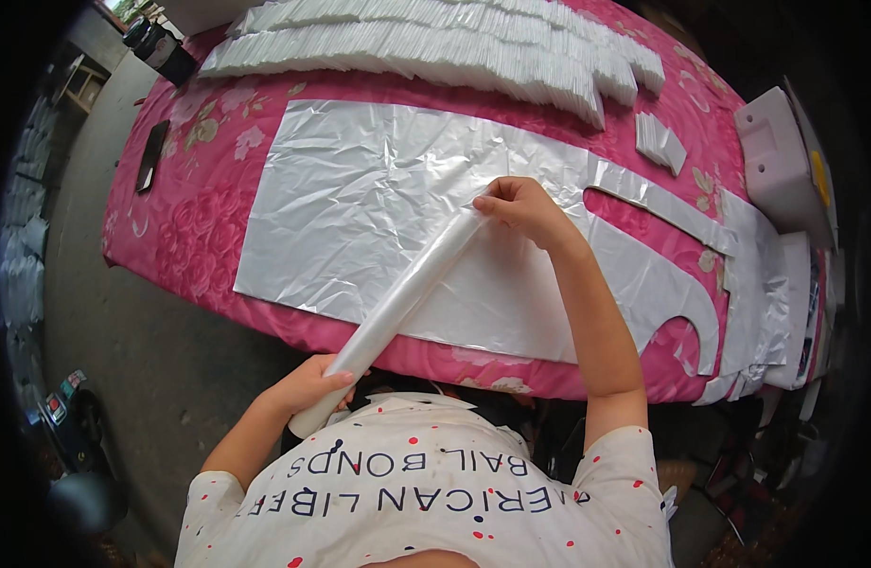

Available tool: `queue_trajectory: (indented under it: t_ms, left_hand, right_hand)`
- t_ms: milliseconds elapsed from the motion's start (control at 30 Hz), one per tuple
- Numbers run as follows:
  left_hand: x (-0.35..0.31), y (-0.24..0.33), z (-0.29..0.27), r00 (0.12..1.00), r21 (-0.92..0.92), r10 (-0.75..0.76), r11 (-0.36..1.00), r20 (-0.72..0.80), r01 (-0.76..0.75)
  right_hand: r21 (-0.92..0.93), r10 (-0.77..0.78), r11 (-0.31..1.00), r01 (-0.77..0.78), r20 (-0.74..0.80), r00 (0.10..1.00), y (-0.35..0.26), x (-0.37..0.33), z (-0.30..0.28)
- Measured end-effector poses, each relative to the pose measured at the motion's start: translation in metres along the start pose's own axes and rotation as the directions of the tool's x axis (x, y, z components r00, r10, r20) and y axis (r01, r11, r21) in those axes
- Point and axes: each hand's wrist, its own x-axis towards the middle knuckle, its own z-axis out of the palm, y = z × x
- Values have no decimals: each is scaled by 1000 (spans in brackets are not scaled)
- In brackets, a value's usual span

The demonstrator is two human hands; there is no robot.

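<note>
A long, glossy white plastic roll slants from near my body up over the table. My left hand is wrapped round its lower end. At the upper end, my right hand pinches the plastic between thumb and fingers. Beneath the roll, flat white plastic bags lie spread out, wrinkled and shiny. Their handle straps reach to the right, with a rounded cut-out between them. Whether the roll is joined to the sheet under it, I cannot tell.
Long rows of folded white plastic bags line the table's far side, with a small stack apart. A pink floral cloth covers the table. A phone and a dark bottle sit left; a white foam box stands right.
</note>
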Motion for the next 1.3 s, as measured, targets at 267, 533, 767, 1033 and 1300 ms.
queue_trajectory:
  t_ms: [267, 533, 767, 1033, 1300]
  left_hand:
    - [1, -11, -13, 998, 39, 23, 999, 64, -26]
    - [-29, -40, -59, 957, -29, -144, 987, 254, 156]
    - [-28, -14, -78, 889, 221, -285, 951, 358, 216]
    - [40, 139, 20, 915, 948, 294, 76, 276, -310]
    - [105, 96, 34, 290, 482, 386, -660, 876, -576]
  right_hand:
    - [108, 4, 994, 13, -152, 988, 16, 4, -29]
    - [-36, -91, 996, 83, -421, 903, 47, -14, -129]
    - [43, -112, 989, 143, -417, 902, 63, -16, -152]
    - [-15, -152, 988, 155, -319, 936, 45, 10, -113]
    - [-150, -122, 985, 82, -280, 952, 26, 24, -97]
